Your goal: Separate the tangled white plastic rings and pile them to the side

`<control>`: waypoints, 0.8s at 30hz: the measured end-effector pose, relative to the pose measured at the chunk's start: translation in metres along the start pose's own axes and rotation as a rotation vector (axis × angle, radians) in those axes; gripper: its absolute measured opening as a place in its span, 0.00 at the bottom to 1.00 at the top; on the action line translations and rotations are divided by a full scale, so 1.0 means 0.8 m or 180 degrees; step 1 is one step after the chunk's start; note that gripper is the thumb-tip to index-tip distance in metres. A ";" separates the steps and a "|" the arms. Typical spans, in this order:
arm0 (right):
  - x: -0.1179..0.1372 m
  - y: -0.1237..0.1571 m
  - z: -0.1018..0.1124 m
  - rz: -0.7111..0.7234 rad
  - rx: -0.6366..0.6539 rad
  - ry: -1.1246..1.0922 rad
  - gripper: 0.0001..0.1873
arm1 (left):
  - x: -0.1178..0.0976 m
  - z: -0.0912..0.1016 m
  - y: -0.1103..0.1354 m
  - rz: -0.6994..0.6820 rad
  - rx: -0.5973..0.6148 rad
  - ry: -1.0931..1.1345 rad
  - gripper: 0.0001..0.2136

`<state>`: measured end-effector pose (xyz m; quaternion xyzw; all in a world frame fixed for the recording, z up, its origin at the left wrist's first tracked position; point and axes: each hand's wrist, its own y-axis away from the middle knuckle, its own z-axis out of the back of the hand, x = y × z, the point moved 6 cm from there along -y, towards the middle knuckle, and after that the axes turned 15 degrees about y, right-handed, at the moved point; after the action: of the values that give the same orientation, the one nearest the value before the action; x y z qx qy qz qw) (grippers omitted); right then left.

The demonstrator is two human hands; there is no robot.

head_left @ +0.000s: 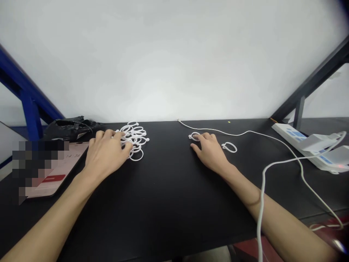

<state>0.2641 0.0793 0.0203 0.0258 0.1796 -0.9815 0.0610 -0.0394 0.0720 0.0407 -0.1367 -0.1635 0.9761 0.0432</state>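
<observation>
A loose pile of thin white rings (138,141), each with a small knob or eyelet, lies on the black table. At the pile's left side, my left hand (105,147) rests with its fingers bent over the rings and the thumb apart; the fingertips are partly hidden. Across the table, my right hand (208,147) has its index fingertip at a single white ring (194,136), thumb spread away from it. Another white ring (230,147) lies flat just right of that hand.
A phone (61,173) lies left of my left hand, partly blurred out, with a crumpled black bag (69,128) behind it. At right is a white power strip (294,140) with plugged-in chargers. A white cable (262,203) crosses over my right forearm. A white wall backs the table.
</observation>
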 end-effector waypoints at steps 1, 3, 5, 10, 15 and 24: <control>0.000 -0.001 -0.002 0.0031 0.0031 -0.0028 0.17 | 0.000 -0.001 0.001 -0.0010 0.0048 -0.0053 0.22; 0.001 -0.002 -0.004 0.0087 0.0074 -0.0136 0.14 | -0.004 -0.003 0.002 -0.0071 0.0057 -0.0083 0.21; 0.004 -0.002 -0.004 0.0147 0.0125 -0.0315 0.11 | -0.010 -0.001 0.002 -0.0148 -0.0040 -0.0011 0.22; 0.024 0.004 0.009 0.0304 0.0266 -0.1219 0.04 | -0.040 0.005 0.007 -0.0711 -0.0148 0.0539 0.20; 0.054 0.018 0.028 0.0377 0.0590 -0.2452 0.06 | -0.082 -0.001 0.028 -0.1572 0.0176 0.1204 0.20; 0.075 0.032 0.036 0.0685 0.0495 -0.2657 0.05 | -0.105 -0.022 0.041 -0.1956 0.0677 0.1925 0.11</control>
<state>0.2069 0.0390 0.0340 -0.3500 0.0614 -0.9064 0.2282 0.0451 0.0355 0.0353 -0.3559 -0.0752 0.8455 0.3910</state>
